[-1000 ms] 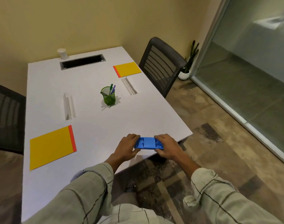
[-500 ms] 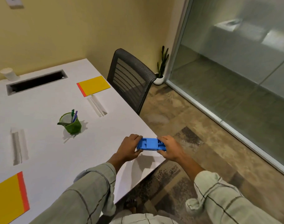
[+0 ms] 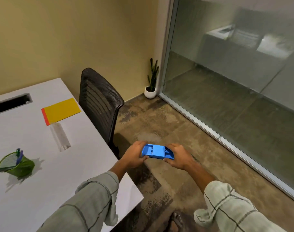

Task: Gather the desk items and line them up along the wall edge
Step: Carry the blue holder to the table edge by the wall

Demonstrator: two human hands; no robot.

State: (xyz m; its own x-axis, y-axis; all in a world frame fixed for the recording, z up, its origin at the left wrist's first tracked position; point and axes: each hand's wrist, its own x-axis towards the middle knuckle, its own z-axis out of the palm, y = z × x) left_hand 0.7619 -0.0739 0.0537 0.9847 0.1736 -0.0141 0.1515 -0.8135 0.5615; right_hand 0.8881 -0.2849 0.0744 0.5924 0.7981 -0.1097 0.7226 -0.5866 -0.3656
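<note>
— Which way is that blue plastic tray (image 3: pixel 157 151) lying?

— Long axis runs side to side in front of the person, roughly level, its right end tipped slightly down and nearer to them. The open face with its shallow compartments looks up. It is off the tabletop (image 3: pixel 42 164), held in the air past the right-hand edge, over the floor (image 3: pixel 184 131).

— And the hands?

— One at each short end. The left hand (image 3: pixel 134 155) has its fingers curled round the left end, thumb underneath; the right hand (image 3: pixel 178 157) clasps the right end the same way.

— What's on the surface?

— A white tabletop with a yellow notepad (image 3: pixel 61 111) bound in red along one side, lying flat near the far right edge. Just below it, touching its near corner, sits a clear strip-like holder (image 3: pixel 60 137). A green mesh pen cup (image 3: pixel 17 165) stands toward the left with pens in it. A dark cable slot (image 3: pixel 10 103) is cut in near the yellow wall (image 3: pixel 67 39).

— And the room around it?

— A black mesh chair (image 3: pixel 99 104) sits tight against the tabletop's right edge. In the corner, a potted plant (image 3: pixel 151 84) stands on mottled brown floor beside a frosted glass partition (image 3: pixel 235 72). Between the chair and the glass the floor lies open.
</note>
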